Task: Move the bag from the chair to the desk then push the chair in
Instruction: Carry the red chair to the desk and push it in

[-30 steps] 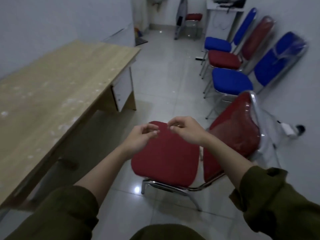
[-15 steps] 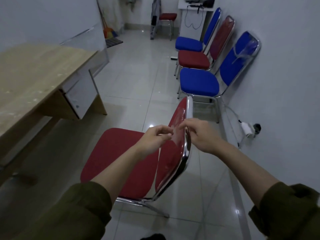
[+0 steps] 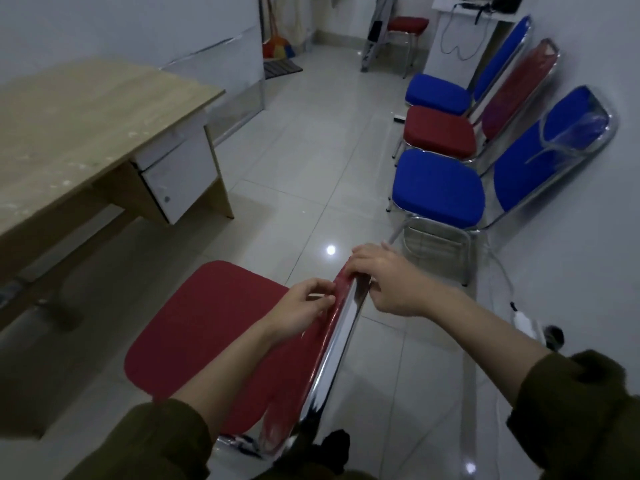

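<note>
A red padded chair (image 3: 211,327) with a chrome frame stands on the tiled floor right in front of me, its seat bare and facing the desk (image 3: 83,126) on the left. The desk is light wood with a white drawer unit. My right hand (image 3: 388,282) lies over the top of the chair's backrest, fingers curled on the rail. My left hand (image 3: 301,308) sits against the red front face of the backrest, fingers bent onto its top edge. No bag is visible on the chair or on the part of the desk in view.
Three more chairs, blue (image 3: 440,181), red (image 3: 440,131) and blue (image 3: 438,93), line the right wall. A power plug and cable (image 3: 530,323) lie on the floor by that wall. A small red stool (image 3: 405,26) and white table stand at the far end.
My view has swung round behind the chair. Both hands have come down from above the seat onto the top of the backrest and closed on it.
</note>
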